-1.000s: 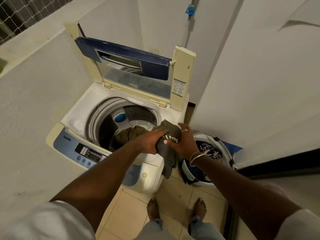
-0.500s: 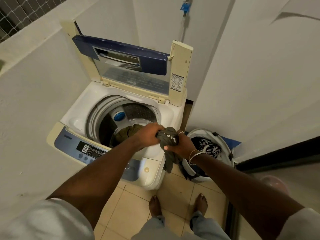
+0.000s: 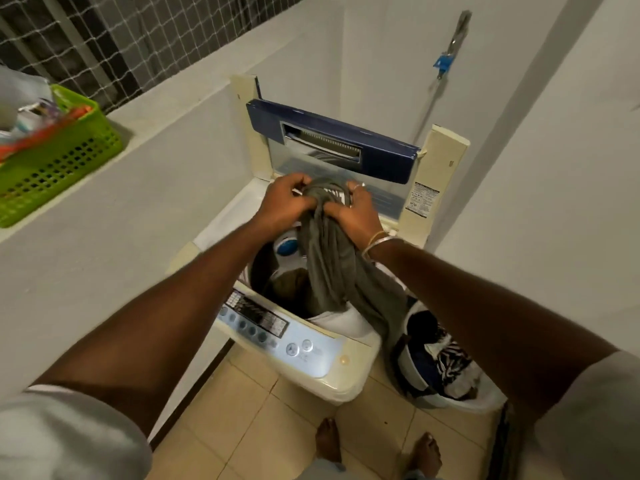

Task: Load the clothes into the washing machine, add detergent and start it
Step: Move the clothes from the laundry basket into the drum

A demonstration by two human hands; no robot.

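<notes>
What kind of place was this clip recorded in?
Probably a home laundry corner or utility balcony: a top-loading washing machine stands open on a tiled floor, a laundry basket of clothes sits beside it, and netting covers the opening above the ledge.

Olive-grey garment point(image 3: 332, 258), green basket point(image 3: 59, 157), navy-and-cream washer lid point(image 3: 332, 143), beige floor tiles point(image 3: 242, 427)

Both hands, left hand point(image 3: 284, 204) and right hand point(image 3: 358, 212), apparently gripping grey garment point(image 3: 329, 258) over washer point(image 3: 322, 355).
</notes>
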